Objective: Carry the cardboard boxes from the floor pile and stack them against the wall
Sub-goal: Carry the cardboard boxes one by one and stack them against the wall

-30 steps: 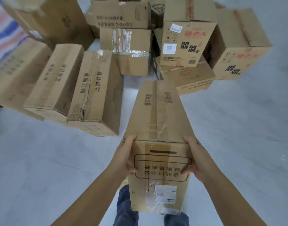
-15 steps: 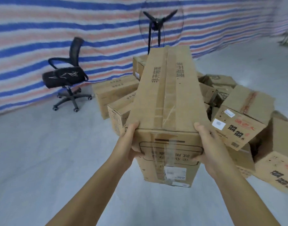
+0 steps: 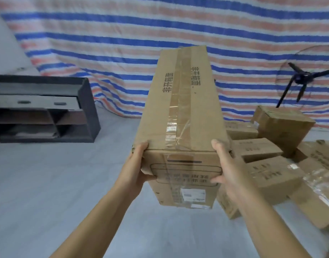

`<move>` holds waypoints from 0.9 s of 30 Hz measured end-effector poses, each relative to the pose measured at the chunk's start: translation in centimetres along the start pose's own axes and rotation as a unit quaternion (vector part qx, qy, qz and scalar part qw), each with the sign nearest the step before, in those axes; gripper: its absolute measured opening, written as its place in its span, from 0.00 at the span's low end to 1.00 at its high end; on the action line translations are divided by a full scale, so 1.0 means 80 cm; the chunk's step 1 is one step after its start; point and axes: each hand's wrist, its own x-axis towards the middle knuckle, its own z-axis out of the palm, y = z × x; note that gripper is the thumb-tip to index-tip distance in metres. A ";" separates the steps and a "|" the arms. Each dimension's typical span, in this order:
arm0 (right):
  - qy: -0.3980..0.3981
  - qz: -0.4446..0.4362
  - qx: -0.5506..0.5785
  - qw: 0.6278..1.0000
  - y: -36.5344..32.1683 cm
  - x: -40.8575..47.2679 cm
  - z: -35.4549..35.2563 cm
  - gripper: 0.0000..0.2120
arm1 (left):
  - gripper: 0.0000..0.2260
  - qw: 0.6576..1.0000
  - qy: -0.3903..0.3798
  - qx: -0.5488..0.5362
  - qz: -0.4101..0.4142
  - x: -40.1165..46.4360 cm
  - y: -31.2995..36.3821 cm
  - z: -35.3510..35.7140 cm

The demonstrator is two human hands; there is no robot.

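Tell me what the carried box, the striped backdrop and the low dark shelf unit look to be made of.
Carried box: brown corrugated cardboard, matte, with glossy clear tape along its seam.
Striped backdrop: probably woven plastic tarpaulin; it sags and folds onto the floor.
Low shelf unit: seemingly dark laminated board, flat panels with a brownish interior; too blurred to be sure.

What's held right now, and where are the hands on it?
A long brown taped cardboard box, gripped at its near end: left hand on the left corner, right hand on the right.
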 end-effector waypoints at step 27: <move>-0.616 0.101 -0.162 0.764 0.150 -0.268 0.669 0.17 | 0.05 0.770 0.607 -0.193 0.037 -0.311 0.026 -0.585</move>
